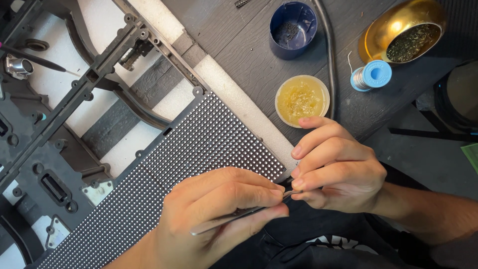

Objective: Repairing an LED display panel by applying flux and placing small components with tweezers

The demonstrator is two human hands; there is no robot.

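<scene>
1. Dark grey wooden planks made up the worktop point(239, 45), with white foam strips point(234, 94) laid across it under a black plastic frame point(74, 94).
2. Four containers stood at the top right: a blue cup point(293, 29) with small dark bits at its bottom, a shallow round tub of yellowish paste point(301, 99), a gold-lined bowl point(404, 31) filled with dark wire-like tangle, and just beside it a blue spool of solder wire point(371, 75).
3. The left hand point(219, 219) had its thumb and fingers pinched together on metal tweezers point(239, 215), whose tips pointed right toward the other hand.
4. The right hand point(338, 167) had its fingers curled close together, fingertips meeting the tweezer tips; whatever sat between them was too small to tell.
5. Both hands worked at the near corner of a dotted LED panel point(199, 149), which lay diagonally on the foam.
6. A black cable point(328, 55) ran down between the cup and the bowl.
</scene>
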